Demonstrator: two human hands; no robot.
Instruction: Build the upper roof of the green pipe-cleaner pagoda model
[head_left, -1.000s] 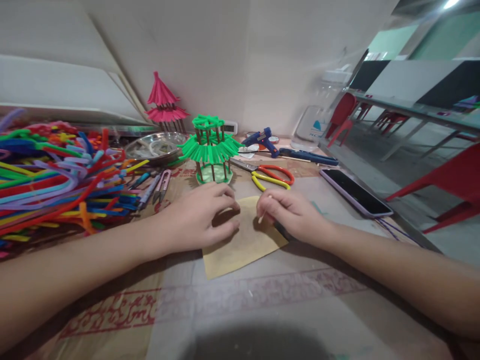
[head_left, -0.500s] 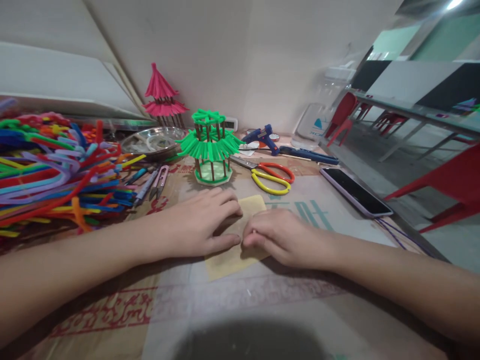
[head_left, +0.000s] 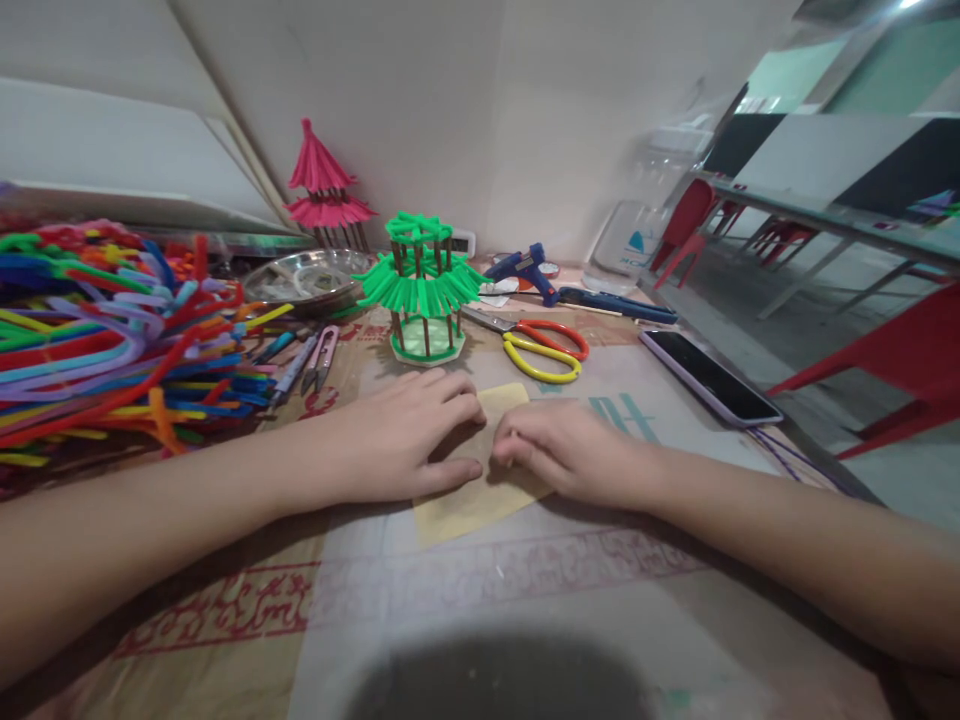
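A yellow sheet of paper [head_left: 461,512] lies flat on the table in front of me. My left hand [head_left: 412,432] rests palm down over its left part, fingers and thumb apart. Over the right part is my right hand [head_left: 562,448], its fingers curled and pinched together; whatever is between them is too small or hidden to make out. Just behind my left hand stands a green pavilion model [head_left: 424,290] with a fringed roof and brown posts. Scissors [head_left: 544,350] with one orange and one yellow handle lie behind the paper.
At left is a heap of colourful pipe cleaners [head_left: 112,350], beside thread snips [head_left: 321,358]. Behind are a pink pagoda model [head_left: 326,190], a metal tray [head_left: 315,275], a blue glue gun [head_left: 529,270] and a plastic jug [head_left: 630,240]. A phone [head_left: 709,375] lies at right.
My right hand has shifted slightly right and up, its fingers still pinched. My left hand stays nearly in place. The whole view has moved a little.
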